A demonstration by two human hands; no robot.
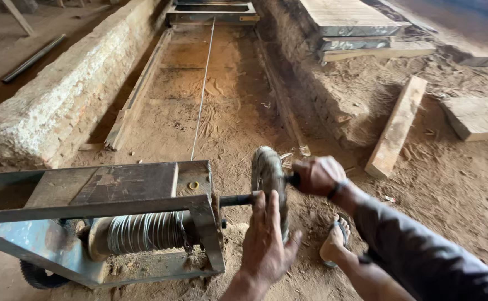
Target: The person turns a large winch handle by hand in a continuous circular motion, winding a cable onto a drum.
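A steel winch frame stands at the lower left, with wire cable wound on its drum. On the end of its shaft sits a round metal hand wheel, seen edge-on. My right hand is closed on the small handle at the wheel's right side. Flat against the wheel's near rim lies my left hand, fingers spread and pointing up. A thin cable runs from the drum straight away along a sunken sawdust track to a metal carriage at the far end.
Rough stone walls line both sides of the track. Wooden planks lie on the right: a stack, a loose beam, a slab. My sandalled foot stands on the sawdust floor by the wheel.
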